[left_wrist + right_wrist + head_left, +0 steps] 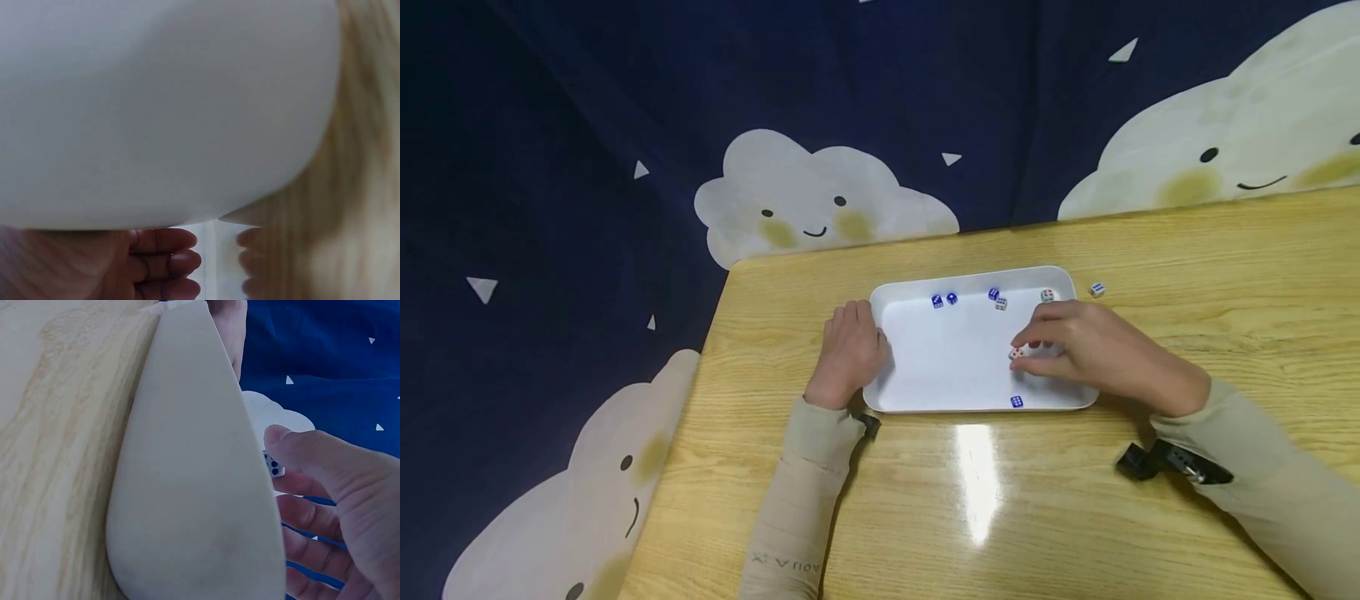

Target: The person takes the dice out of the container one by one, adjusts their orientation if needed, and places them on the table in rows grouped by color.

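Head view: right hand (1078, 346) pinches small white die (1017, 353).

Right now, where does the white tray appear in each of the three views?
Head view: the white tray lies mid-table between the left hand and the right hand.
Left wrist view: its pale underside fills the upper frame, blurred.
Right wrist view: its outer wall runs down the middle.
Shared landmark: the wooden table beside the tray.

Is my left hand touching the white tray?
Touching. In the head view, the left hand rests curled against the white tray's left rim, with no gap between them.
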`<state>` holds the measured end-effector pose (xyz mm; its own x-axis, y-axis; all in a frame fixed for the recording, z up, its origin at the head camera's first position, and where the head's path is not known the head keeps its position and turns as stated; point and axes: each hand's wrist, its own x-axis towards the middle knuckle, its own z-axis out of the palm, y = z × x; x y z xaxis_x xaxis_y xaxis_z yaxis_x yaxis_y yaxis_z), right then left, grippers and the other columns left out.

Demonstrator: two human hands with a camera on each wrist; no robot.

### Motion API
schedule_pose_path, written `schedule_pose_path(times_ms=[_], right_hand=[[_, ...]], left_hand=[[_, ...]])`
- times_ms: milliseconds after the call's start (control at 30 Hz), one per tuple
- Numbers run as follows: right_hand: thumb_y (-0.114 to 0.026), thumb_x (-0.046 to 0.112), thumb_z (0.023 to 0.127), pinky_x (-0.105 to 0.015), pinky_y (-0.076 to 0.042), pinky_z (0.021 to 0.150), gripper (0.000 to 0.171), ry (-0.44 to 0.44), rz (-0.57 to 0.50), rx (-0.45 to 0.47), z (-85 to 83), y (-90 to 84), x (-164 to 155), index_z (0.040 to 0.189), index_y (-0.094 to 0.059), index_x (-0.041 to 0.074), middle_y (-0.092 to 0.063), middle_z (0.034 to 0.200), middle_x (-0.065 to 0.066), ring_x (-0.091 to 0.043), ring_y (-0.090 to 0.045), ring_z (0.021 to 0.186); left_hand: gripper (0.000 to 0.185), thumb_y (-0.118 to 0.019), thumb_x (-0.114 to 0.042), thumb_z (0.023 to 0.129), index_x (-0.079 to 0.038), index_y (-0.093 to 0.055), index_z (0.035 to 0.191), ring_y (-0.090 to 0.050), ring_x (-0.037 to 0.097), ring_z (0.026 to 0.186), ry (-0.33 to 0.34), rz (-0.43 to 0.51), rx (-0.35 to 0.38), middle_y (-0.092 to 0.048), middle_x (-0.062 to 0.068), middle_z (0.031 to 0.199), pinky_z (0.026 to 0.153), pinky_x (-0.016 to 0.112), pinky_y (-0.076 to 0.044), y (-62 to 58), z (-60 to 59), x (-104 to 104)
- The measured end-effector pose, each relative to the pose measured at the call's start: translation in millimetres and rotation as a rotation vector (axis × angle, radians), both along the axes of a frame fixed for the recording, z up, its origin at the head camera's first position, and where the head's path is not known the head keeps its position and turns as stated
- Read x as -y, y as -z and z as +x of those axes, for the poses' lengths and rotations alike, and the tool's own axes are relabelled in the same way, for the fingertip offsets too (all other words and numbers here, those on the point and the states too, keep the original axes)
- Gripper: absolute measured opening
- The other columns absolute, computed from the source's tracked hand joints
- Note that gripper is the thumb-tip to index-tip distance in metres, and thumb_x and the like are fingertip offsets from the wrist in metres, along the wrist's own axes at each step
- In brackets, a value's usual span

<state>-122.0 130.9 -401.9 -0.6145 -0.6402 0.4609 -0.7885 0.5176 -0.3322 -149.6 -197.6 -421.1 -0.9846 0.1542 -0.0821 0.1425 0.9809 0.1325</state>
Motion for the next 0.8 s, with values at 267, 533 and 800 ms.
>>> schedule_pose_path(times_ms=[267, 533, 800], right_hand=[[-0.091, 0.023, 0.074, -0.016, -0.046, 0.061, 0.017, 0.019, -0.012, -0.018, -2.8, -3.2, -5, 0.088, -0.081, 0.023, -0.069, 0.081, 0.01, -0.001, -0.057, 0.07], [-0.091, 0.024, 0.073, -0.016, -0.045, 0.06, 0.017, 0.041, -0.016, -0.031, -5.9, -6.0, -11, 0.086, -0.08, 0.023, -0.067, 0.08, 0.011, -0.001, -0.054, 0.067], [-0.091, 0.023, 0.074, -0.034, -0.059, 0.069, 0.016, 0.072, -0.008, -0.027, -7.5, -8.3, -15, 0.087, -0.081, 0.021, -0.073, 0.084, 0.006, -0.012, -0.07, 0.079]], left_hand=[[0.032, -0.039, -0.018, 0.102, 0.005, -0.049, 0.122, -0.048, 0.035, 0.101, -0.005, -0.005, 0.001, -0.055, 0.018, 0.11, 0.089, 0.043, -0.042, -0.8, 1.0, -1], [0.03, -0.039, -0.018, 0.102, 0.004, -0.05, 0.12, -0.047, 0.034, 0.098, -0.001, -0.008, -0.008, -0.055, 0.018, 0.108, 0.086, 0.042, -0.041, -0.3, 1.8, -1], [0.033, -0.039, -0.018, 0.102, 0.004, -0.048, 0.123, -0.046, 0.035, 0.1, -0.004, -0.002, -0.004, -0.055, 0.019, 0.112, 0.088, 0.043, -0.041, 1.2, 1.3, 0]])
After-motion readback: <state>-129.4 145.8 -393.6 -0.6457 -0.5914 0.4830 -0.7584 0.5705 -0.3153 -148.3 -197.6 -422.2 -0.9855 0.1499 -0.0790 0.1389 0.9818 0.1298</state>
